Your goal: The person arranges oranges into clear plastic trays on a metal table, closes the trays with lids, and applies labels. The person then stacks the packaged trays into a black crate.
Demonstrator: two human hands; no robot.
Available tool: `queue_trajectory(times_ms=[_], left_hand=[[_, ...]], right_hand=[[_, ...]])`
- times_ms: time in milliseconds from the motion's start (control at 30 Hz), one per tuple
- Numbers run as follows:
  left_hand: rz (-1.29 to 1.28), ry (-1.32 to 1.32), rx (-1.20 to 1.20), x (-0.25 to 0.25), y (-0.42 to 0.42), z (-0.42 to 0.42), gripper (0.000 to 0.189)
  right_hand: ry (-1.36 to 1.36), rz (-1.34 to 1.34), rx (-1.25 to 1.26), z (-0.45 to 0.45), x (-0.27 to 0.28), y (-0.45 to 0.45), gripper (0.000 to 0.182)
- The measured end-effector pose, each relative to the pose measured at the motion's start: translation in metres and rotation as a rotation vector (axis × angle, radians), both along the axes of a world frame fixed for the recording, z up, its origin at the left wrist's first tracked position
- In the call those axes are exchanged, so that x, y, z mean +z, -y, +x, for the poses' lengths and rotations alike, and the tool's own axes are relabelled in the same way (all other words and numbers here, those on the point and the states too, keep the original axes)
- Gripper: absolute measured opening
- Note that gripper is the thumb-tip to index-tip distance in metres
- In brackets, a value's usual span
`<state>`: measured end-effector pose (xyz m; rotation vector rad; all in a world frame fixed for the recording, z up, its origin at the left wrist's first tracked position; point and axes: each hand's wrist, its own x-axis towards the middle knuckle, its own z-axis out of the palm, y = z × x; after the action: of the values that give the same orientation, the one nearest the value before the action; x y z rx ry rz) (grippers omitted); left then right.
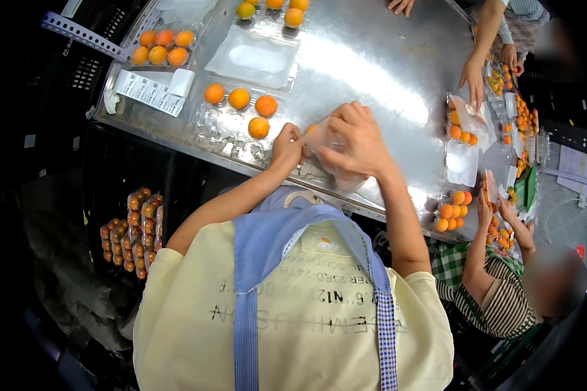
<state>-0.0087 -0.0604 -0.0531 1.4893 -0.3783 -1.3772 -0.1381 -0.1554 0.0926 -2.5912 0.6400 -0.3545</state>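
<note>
Close to the table's front edge, a crumpled translucent plastic film [318, 138] lies over a fruit pack, with bits of orange fruit [311, 128] showing. My left hand [287, 147] pinches the film's left side between thumb and fingers. From above, my right hand [356, 139] curls around the film; it is slightly blurred and hides most of the pack. Left of my hands, an open clear plastic tray [215, 119] holds several round orange fruits [238, 98] in its far part. Its lid [254, 57] is folded back, with a whitish sheet on it.
A filled fruit pack [161, 47] and a strip of printed labels [149, 93] lie at the left of the metal table [342, 63]. Stacked packs [137, 229] stand below left. At right, co-workers' hands [474, 80] handle other packs; loose fruits [452, 211] sit near one person.
</note>
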Motion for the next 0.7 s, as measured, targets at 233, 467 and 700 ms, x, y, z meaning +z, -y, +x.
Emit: queue_trajectory(times_ms=[233, 467, 700], left_hand=[[0.055, 0.049, -0.062, 0.012, 0.003, 0.002, 0.013], [0.185, -0.117, -0.128, 0.032, -0.017, 0.010, 0.016], [0.228, -0.106, -0.399, 0.024, -0.036, 0.017, 0.022]], right_hand=[[-0.002, -0.059, -0.146, -0.051, 0.043, 0.037, 0.017], [0.081, -0.305, -0.405, -0.055, 0.026, 0.052, 0.025], [-0.143, 0.097, -0.426, -0.073, -0.060, 0.023, 0.031]])
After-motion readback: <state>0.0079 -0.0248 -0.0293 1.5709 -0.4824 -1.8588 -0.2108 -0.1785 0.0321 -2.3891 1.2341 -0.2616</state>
